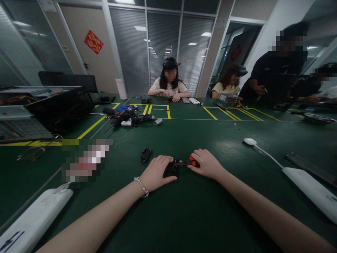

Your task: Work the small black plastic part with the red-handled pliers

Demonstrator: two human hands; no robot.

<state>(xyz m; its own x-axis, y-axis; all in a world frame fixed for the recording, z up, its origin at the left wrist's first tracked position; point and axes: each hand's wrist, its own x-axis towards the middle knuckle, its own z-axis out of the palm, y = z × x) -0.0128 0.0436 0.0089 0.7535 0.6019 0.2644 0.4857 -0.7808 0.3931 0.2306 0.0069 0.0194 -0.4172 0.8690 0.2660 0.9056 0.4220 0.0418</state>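
Observation:
My left hand (156,173) lies with its fingers closed over a small black part (171,169) on the green table mat (189,211). My right hand (206,163) grips a tool with red and black handles (188,162), whose tip points left at the black part. A second small black piece (145,154) rests on the mat just left of my left hand, apart from it.
A white oblong device (34,219) lies at the near left and another (312,191) at the right, cabled to a white puck (250,141). A heap of black tools (129,117) sits farther back. Black equipment (52,105) stands far left. Other people sit across the table.

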